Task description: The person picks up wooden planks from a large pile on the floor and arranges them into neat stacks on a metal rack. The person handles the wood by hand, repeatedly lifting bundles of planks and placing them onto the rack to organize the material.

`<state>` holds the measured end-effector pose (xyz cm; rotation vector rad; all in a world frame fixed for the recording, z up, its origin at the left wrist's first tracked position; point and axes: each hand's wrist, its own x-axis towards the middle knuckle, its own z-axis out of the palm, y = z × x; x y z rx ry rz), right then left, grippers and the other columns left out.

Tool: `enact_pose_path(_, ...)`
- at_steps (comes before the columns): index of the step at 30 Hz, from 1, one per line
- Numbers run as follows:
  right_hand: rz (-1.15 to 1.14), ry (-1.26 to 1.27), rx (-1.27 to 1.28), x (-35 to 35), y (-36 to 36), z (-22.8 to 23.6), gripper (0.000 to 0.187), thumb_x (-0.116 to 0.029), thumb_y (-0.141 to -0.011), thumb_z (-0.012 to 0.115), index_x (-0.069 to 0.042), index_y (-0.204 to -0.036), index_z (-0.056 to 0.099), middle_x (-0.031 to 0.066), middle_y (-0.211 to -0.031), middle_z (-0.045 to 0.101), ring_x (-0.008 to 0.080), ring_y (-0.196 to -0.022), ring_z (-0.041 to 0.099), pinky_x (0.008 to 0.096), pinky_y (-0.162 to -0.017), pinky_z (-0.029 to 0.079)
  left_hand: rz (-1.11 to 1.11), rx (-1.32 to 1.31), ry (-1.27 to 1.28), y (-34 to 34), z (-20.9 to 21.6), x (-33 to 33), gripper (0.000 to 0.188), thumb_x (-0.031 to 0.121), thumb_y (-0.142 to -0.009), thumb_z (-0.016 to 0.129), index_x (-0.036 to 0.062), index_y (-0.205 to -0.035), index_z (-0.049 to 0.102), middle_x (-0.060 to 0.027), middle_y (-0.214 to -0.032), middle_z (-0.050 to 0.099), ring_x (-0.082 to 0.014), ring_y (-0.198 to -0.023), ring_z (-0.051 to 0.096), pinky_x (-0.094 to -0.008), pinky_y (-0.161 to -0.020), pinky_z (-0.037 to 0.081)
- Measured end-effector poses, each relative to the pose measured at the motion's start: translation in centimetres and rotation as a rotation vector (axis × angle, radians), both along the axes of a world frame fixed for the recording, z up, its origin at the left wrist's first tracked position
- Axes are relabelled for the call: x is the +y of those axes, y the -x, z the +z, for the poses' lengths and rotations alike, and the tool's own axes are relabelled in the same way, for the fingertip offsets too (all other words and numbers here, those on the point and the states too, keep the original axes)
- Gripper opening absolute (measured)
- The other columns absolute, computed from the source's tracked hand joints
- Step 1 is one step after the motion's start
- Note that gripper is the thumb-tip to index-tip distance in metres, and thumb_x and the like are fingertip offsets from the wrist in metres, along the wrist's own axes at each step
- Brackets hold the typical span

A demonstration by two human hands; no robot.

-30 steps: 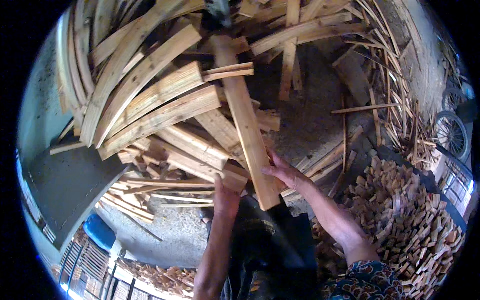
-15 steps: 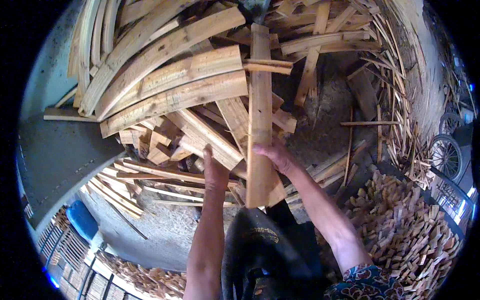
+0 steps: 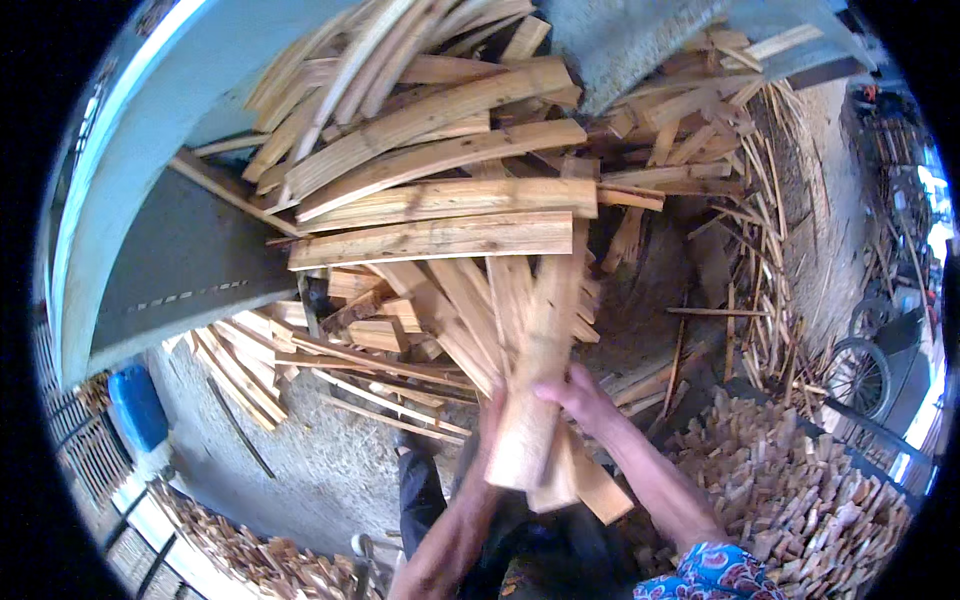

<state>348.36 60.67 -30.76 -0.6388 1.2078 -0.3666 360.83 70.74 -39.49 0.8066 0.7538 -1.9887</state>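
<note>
A few boards (image 3: 528, 430) lie gathered at the centre, near ends toward six o'clock; the right hand (image 3: 588, 402) pinches the top one's right edge, thumb uppermost, while the left hand (image 3: 491, 420) rests against the left side, its fingers too hidden to tell their grip. Many planks (image 3: 440, 238) remain ungathered toward eleven o'clock; short blocks (image 3: 790, 480), seemingly already cut, heap at four.

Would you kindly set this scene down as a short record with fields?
Left grip: against the left edge of the wooden boards
Right grip: thumb on top board, at its right edge
Board ends: three, fanned toward the person
Beyond: long planks, lying crosswise
Far left: blue container
Lower right: heap of short wood pieces
</note>
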Motion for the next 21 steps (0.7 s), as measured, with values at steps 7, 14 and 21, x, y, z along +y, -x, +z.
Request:
enact_pose_path(7, 0.338, -0.251, 0.245, 7.7, 5.0, 15.7, 0.045, -0.021, -0.076, 0.062, 0.005, -0.11, 0.05, 0.0103, -0.103, 0.057, 0.0169, -0.094, 0.053, 0.0295, -0.084, 0.043, -0.022, 0.132, -0.065, 6.9, 13.5, 8.3, 0.052, 0.041, -0.088, 0.041, 0.0026, -0.123, 0.038, -0.0148, -0.12, 0.047, -0.0279, -0.107, 0.049, -0.0444, -0.095, 0.036)
enact_pose_path(14, 0.846, -0.28, 0.41, 10.1, 4.3, 24.0, 0.052, -0.023, -0.078, 0.06, 0.003, -0.119, 0.043, 0.0121, -0.109, 0.054, 0.019, -0.1, 0.05, 0.0311, -0.089, 0.039, 0.167, 0.193, -0.128, 5.7, 18.4, 10.4, 0.035, 0.024, -0.09, 0.045, 0.0003, -0.115, 0.043, -0.0135, -0.111, 0.053, -0.0232, -0.099, 0.054, -0.0374, -0.088, 0.043)
enact_pose_path(21, 0.924, -0.227, 0.448, 10.1, 0.4, 25.4, 0.062, -0.03, -0.077, 0.057, 0.003, -0.125, 0.035, 0.0159, -0.12, 0.045, 0.0221, -0.112, 0.042, 0.0335, -0.096, 0.033, 0.304, 0.042, -0.184, 6.1, 21.1, 11.9, 0.039, 0.022, -0.082, 0.059, 0.0006, -0.109, 0.04, -0.0147, -0.106, 0.052, -0.0232, -0.099, 0.051, -0.0356, -0.085, 0.044)
